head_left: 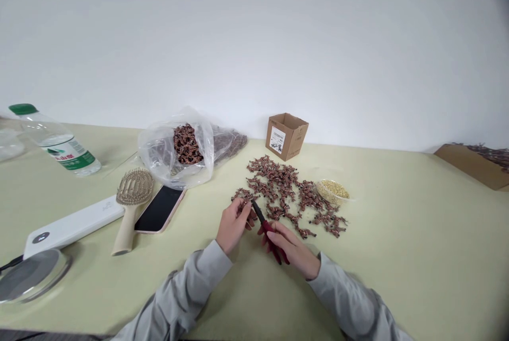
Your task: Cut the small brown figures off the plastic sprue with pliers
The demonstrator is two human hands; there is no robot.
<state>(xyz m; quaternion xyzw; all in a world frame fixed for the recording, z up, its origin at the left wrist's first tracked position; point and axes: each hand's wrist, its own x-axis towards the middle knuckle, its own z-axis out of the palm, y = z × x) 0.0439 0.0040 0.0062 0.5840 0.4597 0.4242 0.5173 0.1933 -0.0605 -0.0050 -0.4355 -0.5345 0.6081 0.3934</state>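
Observation:
My right hand (290, 245) is closed around the red handles of a pair of pliers (274, 243), whose dark jaws point up and left. At the jaw tips, my left hand (233, 224) pinches a small brown animal figurine (250, 219), partly hidden by the fingers. Beyond both hands spreads a loose pile of similar brown figurines (278, 182), which look like little deer. At the pile's right edge stands a clear shallow tub (350, 200) of tiny gold-coloured pieces, too small to make out singly.
Behind the pile is an open cardboard box (296, 142). A plastic bag (155, 155) of figurines lies back left. Leftward are a phone (161, 211), hairbrush (129, 224), white long device (79, 226), round glossy object (32, 277) and bottle (66, 145). Another carton (469, 166) sits far right.

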